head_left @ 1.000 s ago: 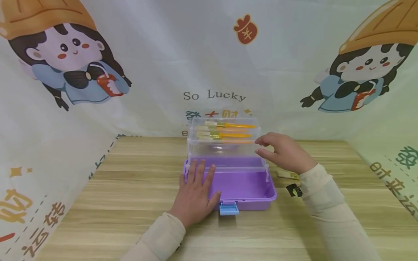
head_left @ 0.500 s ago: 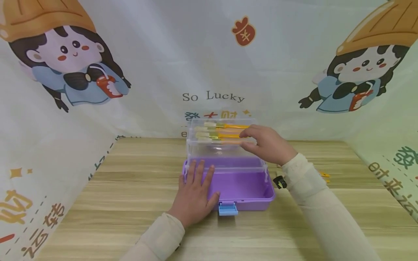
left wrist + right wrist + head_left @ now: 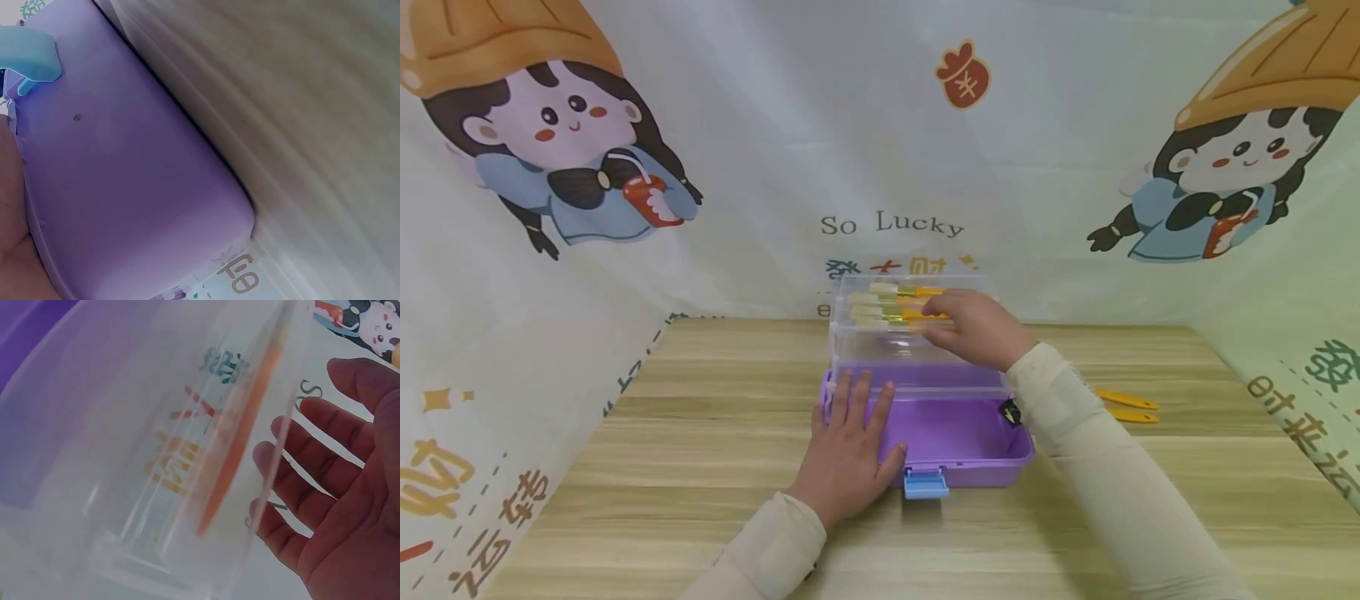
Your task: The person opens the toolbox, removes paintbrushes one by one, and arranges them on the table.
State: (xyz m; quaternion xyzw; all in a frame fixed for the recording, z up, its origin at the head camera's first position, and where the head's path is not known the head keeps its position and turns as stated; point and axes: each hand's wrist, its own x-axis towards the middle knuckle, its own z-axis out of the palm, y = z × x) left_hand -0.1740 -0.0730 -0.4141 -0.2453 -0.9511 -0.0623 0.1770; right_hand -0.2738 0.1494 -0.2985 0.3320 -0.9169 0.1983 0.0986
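Note:
A purple box (image 3: 955,429) with a blue latch (image 3: 925,483) stands open on the table. Raised behind its inside is a clear tray (image 3: 857,346), where several paintbrushes (image 3: 883,313) lie, bristles to the left. My left hand (image 3: 846,458) rests with spread fingers on the box's front left; the left wrist view has the box's purple outside (image 3: 125,162) beside the palm. Over the brush handles hovers my right hand (image 3: 981,329), fingers slightly bent. Seen from the right wrist, that hand (image 3: 344,456) lies loose at the tray's wall, holding nothing visible; an orange handle (image 3: 244,437) shows through the plastic.
Two orange handles (image 3: 1131,407) lie on the wooden table (image 3: 722,400) right of the box, partly hidden by the right sleeve (image 3: 1097,450). A printed white cloth (image 3: 775,150) hangs behind and at both sides.
My right hand has moved left from the tray's right end to over the brush handles. Orange handles on the table came into sight behind the sleeve. The left hand stays put.

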